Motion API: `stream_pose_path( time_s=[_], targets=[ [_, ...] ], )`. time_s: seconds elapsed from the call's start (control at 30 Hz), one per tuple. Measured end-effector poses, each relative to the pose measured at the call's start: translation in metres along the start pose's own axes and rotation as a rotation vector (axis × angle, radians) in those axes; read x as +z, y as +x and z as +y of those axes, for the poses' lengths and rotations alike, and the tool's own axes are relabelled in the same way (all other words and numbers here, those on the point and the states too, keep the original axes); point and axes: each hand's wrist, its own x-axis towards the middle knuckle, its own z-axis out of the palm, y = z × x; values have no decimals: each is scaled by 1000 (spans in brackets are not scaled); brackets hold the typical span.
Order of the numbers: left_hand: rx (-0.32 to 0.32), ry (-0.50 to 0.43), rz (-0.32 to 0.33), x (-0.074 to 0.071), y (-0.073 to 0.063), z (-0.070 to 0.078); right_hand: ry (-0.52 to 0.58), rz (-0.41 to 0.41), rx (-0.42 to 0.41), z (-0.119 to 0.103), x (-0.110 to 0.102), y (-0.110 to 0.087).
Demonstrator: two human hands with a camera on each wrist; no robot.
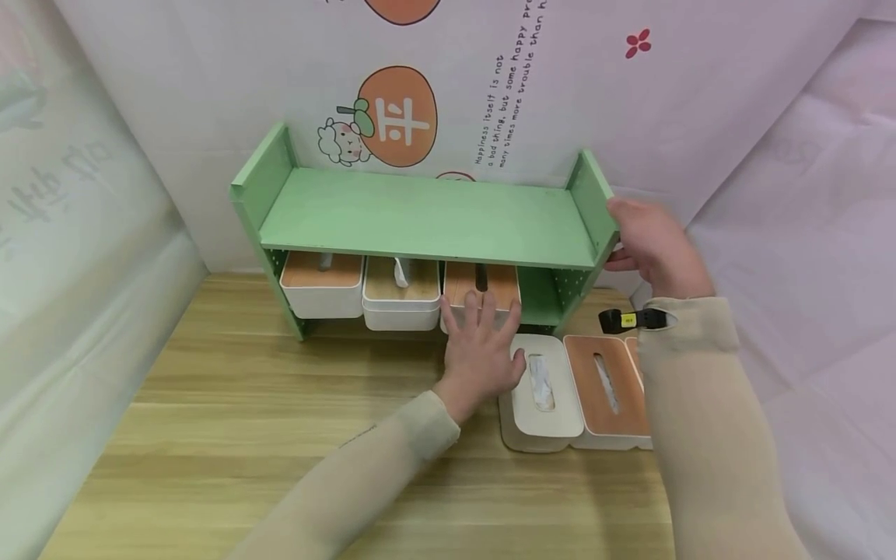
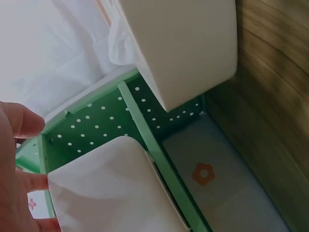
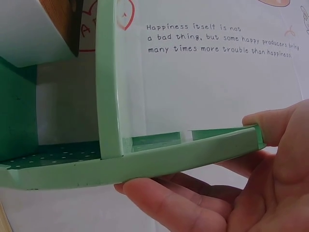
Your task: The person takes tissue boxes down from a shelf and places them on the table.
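Note:
A green two-tier shelf (image 1: 427, 214) stands against the back wall. In its lower tier sit a row of tissue boxes: a left one (image 1: 318, 299), a middle one with a tissue poking out (image 1: 402, 315) and a right one (image 1: 500, 281), all white with wood-look lids. My left hand (image 1: 479, 354), fingers spread and nearly straight, touches the front of the right box; in the left wrist view its fingertips meet the white wall (image 2: 113, 186). My right hand (image 1: 661, 249) grips the shelf's right side panel (image 3: 193, 154), thumb on one side and fingers on the other.
On the wooden table (image 1: 280, 435), right of my left forearm, stand a white-lidded tissue box (image 1: 521, 389) and a wood-lidded one (image 1: 588, 373); part of another shows behind my right sleeve. Printed white cloth (image 1: 546, 117) covers the walls. A black strap (image 1: 612, 321) sticks out at my right cuff.

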Motion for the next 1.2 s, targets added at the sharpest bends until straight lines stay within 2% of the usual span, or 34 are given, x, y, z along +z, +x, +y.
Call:
stream_pose_path(
  time_s=[0.17, 0.33, 0.43, 0.63, 0.9, 0.97, 1.07, 1.13, 1.2],
  targets=[
    [15, -7, 37, -1, -4, 6, -20, 3, -9, 2, 0, -1],
    [1, -6, 66, -3, -3, 7, -33, 7, -13, 3, 0, -1],
    [-11, -7, 50, -4, -1, 6, -31, 6, -10, 3, 1, -1],
    [-10, -13, -28, -7, -4, 6, -30, 5, -9, 4, 2, 0],
    [-20, -23, -12, -12, -8, 11, -49, 14, -2, 4, 1, -1],
    [-17, -44, 9, -12, -10, 10, -45, 17, 6, 4, 1, -1],
    [-27, -129, 91, -11, -15, 3, -41, 17, 11, 4, 1, -1],
    [-47, -248, 177, -11, -22, -5, -41, 16, 9, 3, 0, -1],
    [-90, -409, 262, -13, -29, -15, -40, 16, 8, 3, 0, -1]
  ],
)
